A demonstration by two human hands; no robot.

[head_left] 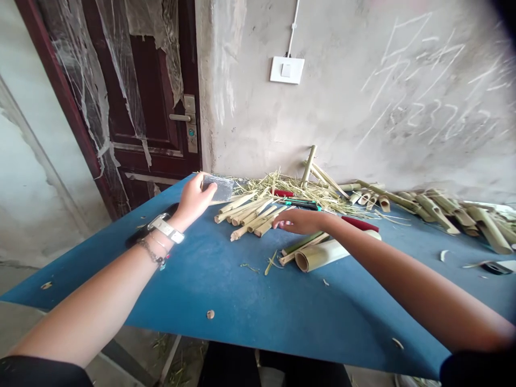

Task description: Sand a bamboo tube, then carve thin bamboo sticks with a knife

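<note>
My left hand [196, 194] is closed around a flat grey rectangular piece [220, 188] with a scuffed face, thumb on top, above the blue table's far left part. Just right of it lies a row of thin bamboo sticks [245, 212], side by side. My right hand [298, 220] hangs over the right end of these sticks, fingers loosely bent and apart; no held thing shows. Whether its fingertips touch a stick I cannot tell. Under my right forearm lie a thick bamboo tube [318, 255] and narrow split pieces [300, 247].
Bamboo shavings [278, 185] heap along the wall, with green-and-black tools [300, 203] and a red handle [360, 222] nearby. More cut bamboo tubes [439, 209] pile at the right. A black-and-white tool [500, 267] lies at the right edge. A dark object [141, 232] is behind my left wrist.
</note>
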